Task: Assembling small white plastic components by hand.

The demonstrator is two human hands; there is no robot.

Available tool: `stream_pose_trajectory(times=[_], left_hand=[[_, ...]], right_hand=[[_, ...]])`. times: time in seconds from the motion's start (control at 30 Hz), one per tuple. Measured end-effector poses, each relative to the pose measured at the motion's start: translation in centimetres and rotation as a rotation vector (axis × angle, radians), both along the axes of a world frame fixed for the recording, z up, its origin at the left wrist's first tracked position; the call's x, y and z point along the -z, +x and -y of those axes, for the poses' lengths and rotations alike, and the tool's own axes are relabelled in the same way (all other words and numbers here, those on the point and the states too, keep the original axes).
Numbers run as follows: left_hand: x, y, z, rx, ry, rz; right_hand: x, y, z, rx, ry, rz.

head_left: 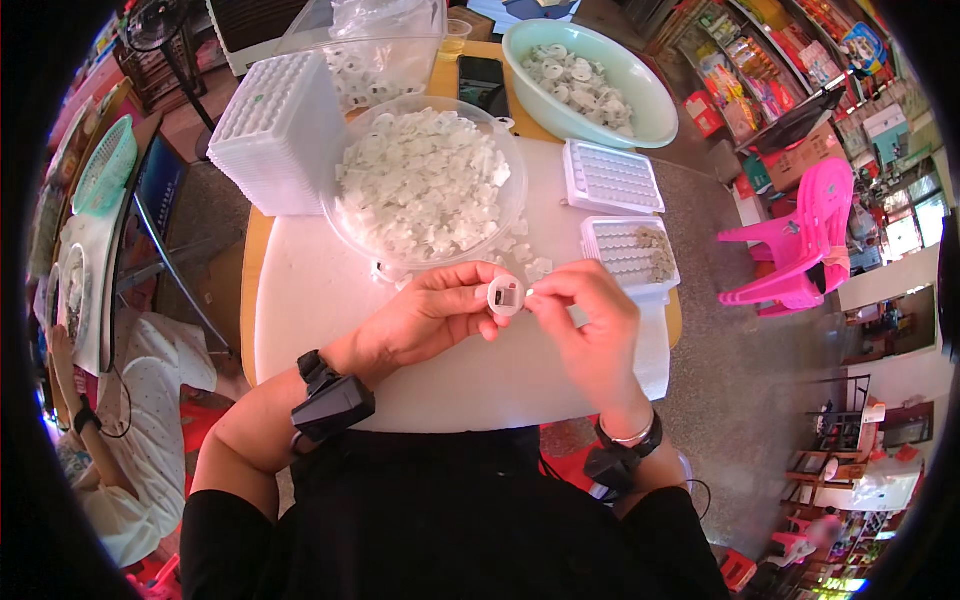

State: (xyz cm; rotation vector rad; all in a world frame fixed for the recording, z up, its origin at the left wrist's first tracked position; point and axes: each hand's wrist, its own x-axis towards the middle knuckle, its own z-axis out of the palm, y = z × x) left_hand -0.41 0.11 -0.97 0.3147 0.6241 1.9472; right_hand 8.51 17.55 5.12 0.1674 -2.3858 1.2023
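My left hand (452,306) pinches a small round white plastic part (507,296) with a dark rectangular slot in its face. Close by on its right, my right hand (590,310) has thumb and forefinger pressed together at the part's edge, with a tiny pale piece between them, too small to name. Just beyond both hands stands a round clear tub (425,180) heaped with small translucent white plastic pieces. A few loose pieces (538,268) lie on the white tabletop beside the tub, near my fingers.
Left of the tub rises a tall stack of white trays (275,135). Two ridged white trays (612,176) sit at the right, the nearer holding small parts. Farther back are a pale green basin (640,100), a phone (483,85) and a clear bin (365,45). Another person (150,420) sits at the left.
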Motion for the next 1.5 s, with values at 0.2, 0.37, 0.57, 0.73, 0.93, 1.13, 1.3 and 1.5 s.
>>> stream_pose_trajectory(times=[0.2, 0.37, 0.57, 0.73, 0.93, 1.13, 1.3, 1.5], left_hand=[[-0.5, 0.1, 0.0, 0.027, -0.045, -0.098], [-0.5, 0.4, -0.1, 0.06, -0.082, -0.128], [-0.4, 0.5, 0.0, 0.078, -0.161, -0.239], [-0.2, 0.2, 0.2, 0.071, -0.239, -0.3], [-0.2, 0.0, -0.1, 0.024, -0.149, -0.125], [-0.2, 0.0, -0.2, 0.005, -0.124, -0.093], [-0.1, 0.1, -0.2, 0.004, -0.171, -0.153], [-0.3, 0.2, -0.2, 0.018, -0.177, -0.145]], right_hand=[[0.4, 0.2, 0.9, -0.07, -0.178, 0.152], [1.5, 0.4, -0.5, -0.169, -0.563, 0.431], [1.2, 0.2, 0.1, -0.192, -0.853, 0.565], [2.1, 0.5, 0.4, -0.214, -0.904, 0.561], [2.4, 1.2, 1.9, 0.018, -0.316, 0.191], [3.0, 1.1, 1.7, 0.057, -0.145, 0.026], [2.8, 1.0, 1.4, 0.041, 0.108, -0.008], [3.2, 1.0, 1.1, 0.063, 0.344, -0.185]])
